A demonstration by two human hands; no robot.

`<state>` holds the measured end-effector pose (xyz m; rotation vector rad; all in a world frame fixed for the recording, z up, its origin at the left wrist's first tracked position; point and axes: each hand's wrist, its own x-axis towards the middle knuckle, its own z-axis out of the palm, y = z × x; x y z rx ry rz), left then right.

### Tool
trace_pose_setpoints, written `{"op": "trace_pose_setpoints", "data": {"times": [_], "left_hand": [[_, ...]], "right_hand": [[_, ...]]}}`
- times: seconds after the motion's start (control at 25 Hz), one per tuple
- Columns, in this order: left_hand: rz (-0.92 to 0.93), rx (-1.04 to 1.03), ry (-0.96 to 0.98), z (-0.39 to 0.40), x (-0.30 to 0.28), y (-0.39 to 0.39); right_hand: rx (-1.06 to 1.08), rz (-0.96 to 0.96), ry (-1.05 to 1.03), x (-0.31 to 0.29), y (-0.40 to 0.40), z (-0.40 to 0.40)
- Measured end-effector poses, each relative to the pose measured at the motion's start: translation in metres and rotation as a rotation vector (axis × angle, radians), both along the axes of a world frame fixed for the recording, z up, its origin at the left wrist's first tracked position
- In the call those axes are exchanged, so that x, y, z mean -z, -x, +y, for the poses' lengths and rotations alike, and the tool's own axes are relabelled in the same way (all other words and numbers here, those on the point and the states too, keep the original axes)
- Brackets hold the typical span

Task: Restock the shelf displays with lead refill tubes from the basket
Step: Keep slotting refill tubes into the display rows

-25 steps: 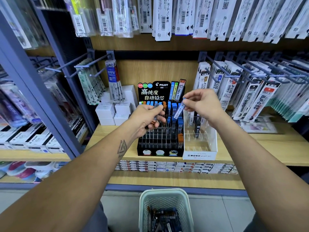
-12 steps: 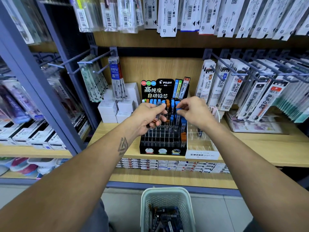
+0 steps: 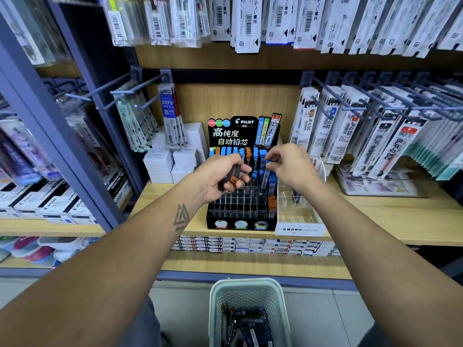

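Observation:
The black Pilot display rack [image 3: 240, 214] stands on the wooden shelf, with blue-capped and orange-capped lead refill tubes in its back rows and its front slots empty. My left hand [image 3: 220, 176] grips a small bundle of dark, orange-capped tubes [image 3: 231, 181] just in front of the rack's upper left. My right hand [image 3: 292, 166] is over the rack's right side. Its thumb and forefinger pinch the top of a blue-capped tube [image 3: 269, 162] that stands in a slot. The pale green basket [image 3: 248, 289] sits on the floor below and holds more tubes.
A clear Mono display [image 3: 298, 229] stands right of the rack. White boxes [image 3: 172, 161] are stacked to its left. Refill packs hang on pegs [image 3: 350, 126] on both sides and overhead. Flat boxes [image 3: 250, 245] line the lower shelf.
My right hand has lowered the blue-capped tube from in front of the rack's sign down into a slot on the right side. My left hand has stayed in place with its bundle.

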<state>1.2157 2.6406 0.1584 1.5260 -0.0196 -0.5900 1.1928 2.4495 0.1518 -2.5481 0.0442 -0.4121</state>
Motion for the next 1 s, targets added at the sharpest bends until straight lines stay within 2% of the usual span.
{"op": "trace_pose_setpoints", "data": {"times": [0.28,0.48,0.56,0.68,0.72,0.8,1.0], "left_hand": [[-0.015,0.035,0.018,-0.003,0.000,0.003],[-0.028,0.086,-0.014,-0.003,0.002,0.006],[-0.047,0.101,-0.021,-0.004,0.003,0.006],[-0.047,0.151,-0.006,-0.006,0.004,0.007],[-0.043,0.173,-0.002,-0.007,0.004,0.008],[-0.031,0.206,-0.005,-0.008,0.003,0.009],[-0.030,0.174,-0.030,-0.005,0.005,0.008]], "right_hand": [[-0.069,0.029,0.160,0.005,0.004,0.007],[-0.052,0.053,0.156,0.004,0.000,0.004],[-0.034,0.032,-0.050,0.001,-0.001,0.005],[-0.087,0.122,-0.680,-0.010,0.005,0.011],[-0.123,0.169,-0.809,-0.013,0.008,0.013],[-0.148,0.197,-0.912,-0.014,0.011,0.011],[-0.080,0.152,-0.938,-0.012,0.013,0.002]]}}
